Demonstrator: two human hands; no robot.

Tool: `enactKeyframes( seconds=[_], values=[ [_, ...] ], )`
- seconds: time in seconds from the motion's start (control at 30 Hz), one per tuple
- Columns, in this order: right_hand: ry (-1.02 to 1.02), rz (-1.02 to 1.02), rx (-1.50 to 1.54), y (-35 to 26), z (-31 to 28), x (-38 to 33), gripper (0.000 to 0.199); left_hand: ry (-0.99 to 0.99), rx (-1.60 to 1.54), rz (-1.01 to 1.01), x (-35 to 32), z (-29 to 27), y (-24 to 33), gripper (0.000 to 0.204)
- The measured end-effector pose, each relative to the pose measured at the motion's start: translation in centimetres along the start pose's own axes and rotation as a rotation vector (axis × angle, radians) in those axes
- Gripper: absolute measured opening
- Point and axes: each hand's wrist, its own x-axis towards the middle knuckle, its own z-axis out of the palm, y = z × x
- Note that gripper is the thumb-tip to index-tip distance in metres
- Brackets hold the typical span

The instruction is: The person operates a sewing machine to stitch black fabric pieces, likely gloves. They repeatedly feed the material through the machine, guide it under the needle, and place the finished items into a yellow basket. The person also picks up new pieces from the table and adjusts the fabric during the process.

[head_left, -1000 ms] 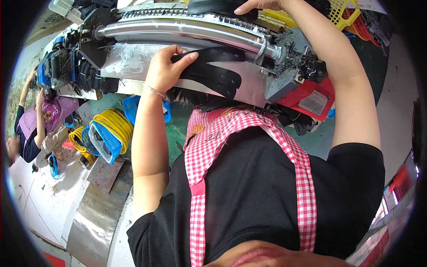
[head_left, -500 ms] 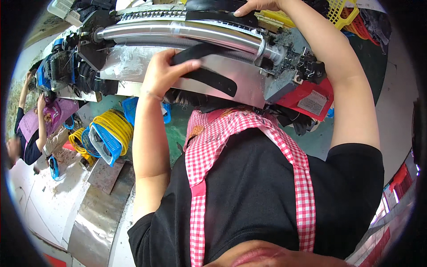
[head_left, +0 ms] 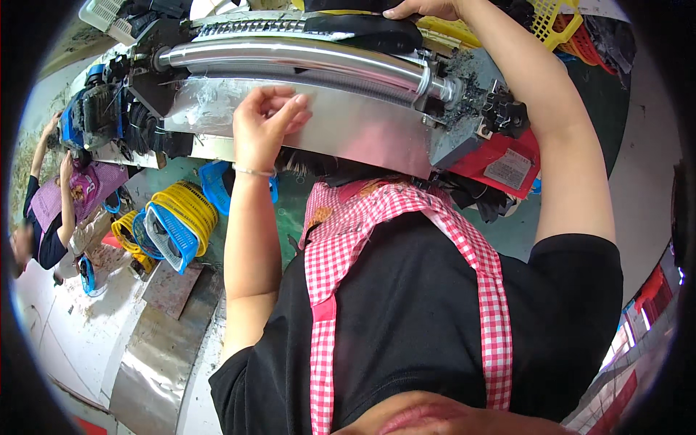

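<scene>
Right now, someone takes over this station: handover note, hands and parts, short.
Left hand: empty, fingers curled, resting on the sloped metal plate below the roller.
Right hand: at the top edge, pressing the black piece lying above the roller.
Done: no black piece under the left hand; the plate there is bare.
Left: the black piece at the top is not yet through the roller. Baskets stand on the floor to the left.

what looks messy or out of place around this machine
Dark fluff and debris is caked at the right end of the shiny roller. Yellow and blue baskets lie tipped on their sides on the floor. The left hand rests on the metal plate; nothing looks broken.
</scene>
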Motion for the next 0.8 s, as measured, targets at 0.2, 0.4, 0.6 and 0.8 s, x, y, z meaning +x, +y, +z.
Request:
enactKeyframes(
  seconds=[0.2, 0.4, 0.6, 0.8],
  values=[
    [0.078, 0.136, 0.027, -2.4, 1.6, -0.5, 0.055, 0.023, -0.014, -0.039, -3.3, -2.4, -0.8, 0.022],
    [0.079, -0.048, -0.127, -1.7, -1.5, 0.7, 0.062, 0.037, -0.102, -0.061, -4.6, -4.4, -2.9, 0.023],
    [0.449, 0.070, -0.355, 0.9, -6.0, 4.4, 0.056, 0.042, -0.153, -0.103, -5.7, -4.6, -3.8, 0.022],
    [0.540, 0.334, -0.990, 5.0, -6.8, 7.7, 0.051, 0.083, -0.162, -0.145, -7.7, -5.1, -5.7, 0.020]
  ],
)
